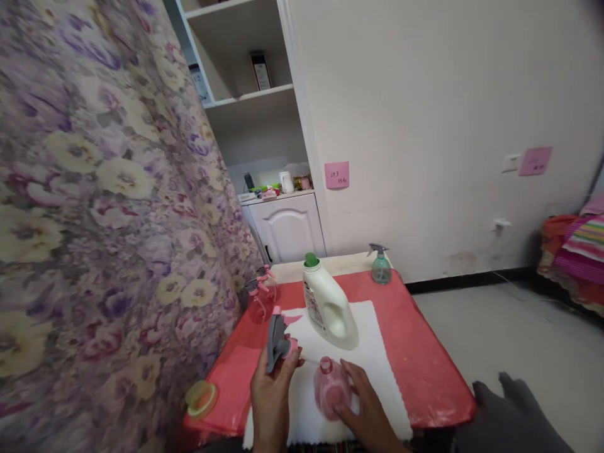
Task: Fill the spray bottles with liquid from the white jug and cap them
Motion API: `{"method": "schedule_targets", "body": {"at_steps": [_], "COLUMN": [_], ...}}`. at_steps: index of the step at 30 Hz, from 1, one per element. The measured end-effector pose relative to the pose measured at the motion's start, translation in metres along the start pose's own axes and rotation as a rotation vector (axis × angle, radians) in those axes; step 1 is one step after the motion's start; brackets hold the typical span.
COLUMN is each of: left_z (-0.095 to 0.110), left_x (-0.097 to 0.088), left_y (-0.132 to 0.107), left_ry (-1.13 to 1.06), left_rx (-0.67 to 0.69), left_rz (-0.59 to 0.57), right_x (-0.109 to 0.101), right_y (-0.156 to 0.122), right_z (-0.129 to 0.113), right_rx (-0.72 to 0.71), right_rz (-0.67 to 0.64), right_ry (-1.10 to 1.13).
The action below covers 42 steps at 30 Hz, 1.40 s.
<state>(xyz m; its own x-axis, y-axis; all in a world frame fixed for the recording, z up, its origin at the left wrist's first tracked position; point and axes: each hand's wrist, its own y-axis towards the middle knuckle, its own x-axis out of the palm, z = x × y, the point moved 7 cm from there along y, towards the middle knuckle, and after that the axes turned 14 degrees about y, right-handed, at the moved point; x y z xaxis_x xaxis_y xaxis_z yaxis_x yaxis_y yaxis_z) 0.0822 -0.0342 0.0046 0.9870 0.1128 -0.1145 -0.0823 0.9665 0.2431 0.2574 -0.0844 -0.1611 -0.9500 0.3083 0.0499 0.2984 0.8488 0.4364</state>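
My left hand (274, 387) is closed around a grey and pink spray trigger head (278, 343), raised above the table's left side. Its thin tube seems to point right, toward the pink bottle. With my right hand (365, 399) I grip the side of a clear pink spray bottle (330, 390), whose neck is uncovered. That bottle stands upright on a white cloth (377, 352). Just behind it, a large pale jug (328, 302) with a handle has a green piece (311, 259) in its mouth.
Pink spray bottles (261, 299) stand at the table's left edge, and a green spray bottle (381, 270) at the back right. A yellowish round lid (202, 399) lies at the front left corner. Floral curtain (117, 251) hangs close on the left; red plastic (425, 371) covers the table.
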Motion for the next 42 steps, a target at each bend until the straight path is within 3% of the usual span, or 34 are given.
{"method": "schedule_targets", "body": {"at_steps": [10,19,24,28,31,36,42], "left_z": [0.008,0.023,0.029,0.030,0.020,-0.005,-0.033], "left_x": [0.002,-0.013,-0.023,-0.027,-0.024,-0.010,0.019], "left_y": [-0.007,-0.012,-0.009,-0.004,-0.002,-0.005,-0.017], "left_ry": [0.061,0.010,-0.089,-0.336,-0.512,-0.628,-0.660], "left_rx": [0.035,0.063,0.060,0.042,-0.052,-0.184,-0.307], "left_rz": [-0.050,-0.058,-0.021,-0.009,-0.032,-0.080,-0.165], "right_x": [-0.006,-0.011,-0.011,-0.018,-0.023,-0.016,-0.018], "right_y": [-0.003,0.001,0.001,0.003,0.005,0.008,0.013], "right_z": [-0.015,-0.034,-0.038,-0.049,-0.054,-0.052,-0.062], "right_rx": [-0.077,-0.063,-0.056,-0.034,0.065,0.311,0.353], "right_rz": [0.032,0.072,0.097,0.146,0.157,0.139,0.238], "right_ry": [-0.068,-0.006,-0.007,0.025,0.144,0.579,0.917]}}
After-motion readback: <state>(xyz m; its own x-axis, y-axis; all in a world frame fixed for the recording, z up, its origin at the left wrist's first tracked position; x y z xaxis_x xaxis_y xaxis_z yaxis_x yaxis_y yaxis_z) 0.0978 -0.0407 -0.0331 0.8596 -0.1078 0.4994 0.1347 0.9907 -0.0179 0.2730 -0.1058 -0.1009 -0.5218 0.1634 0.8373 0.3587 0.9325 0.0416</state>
